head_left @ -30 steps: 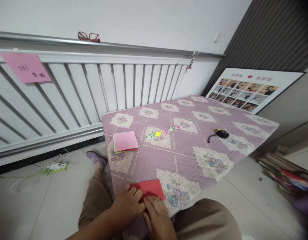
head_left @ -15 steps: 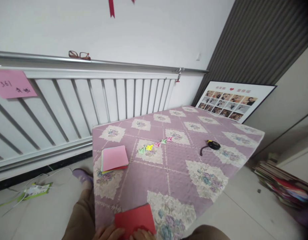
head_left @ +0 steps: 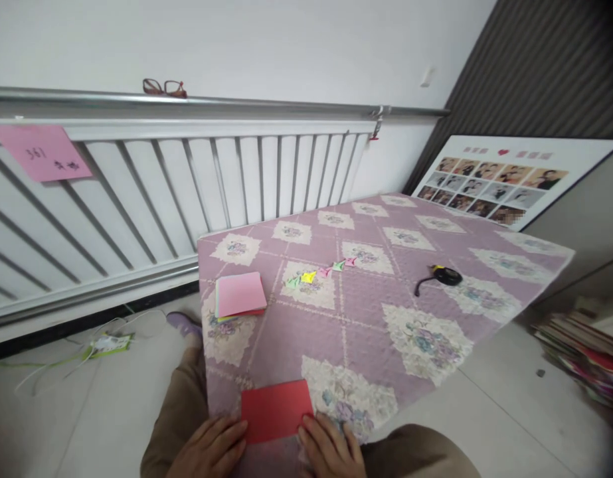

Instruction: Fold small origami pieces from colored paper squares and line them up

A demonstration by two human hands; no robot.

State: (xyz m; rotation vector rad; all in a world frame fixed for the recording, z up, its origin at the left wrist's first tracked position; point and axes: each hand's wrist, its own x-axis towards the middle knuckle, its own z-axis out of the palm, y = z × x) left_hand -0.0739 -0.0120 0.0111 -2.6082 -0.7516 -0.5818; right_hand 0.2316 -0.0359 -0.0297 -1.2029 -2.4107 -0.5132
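Note:
A red sheet of paper [head_left: 276,413] lies on the table near its front edge, between my two hands; it looks wider than deep, perhaps folded. My left hand [head_left: 210,446] lies flat at the paper's left edge, fingertips touching its lower corner. On the other side my right hand [head_left: 332,446] has its fingers stretched out, with the fingertips on the lower right corner. Farther back, a stack of coloured paper [head_left: 241,294] has a pink sheet on top. Several small folded paper pieces [head_left: 309,277] in green, yellow and pink form a slanting row.
A purple flowered cloth [head_left: 356,332] covers the table. Toward the right lies a black-and-yellow tape measure [head_left: 446,275] with a strap. Behind are a white radiator [head_left: 281,176], glasses [head_left: 165,87] on the pipe and a leaning photo board [head_left: 500,179]. A power strip [head_left: 109,343] sits on the floor.
The hands have spread apart to the sides of the red paper, and more of them shows. The camera view has shifted, so the paper appears higher and more to the right.

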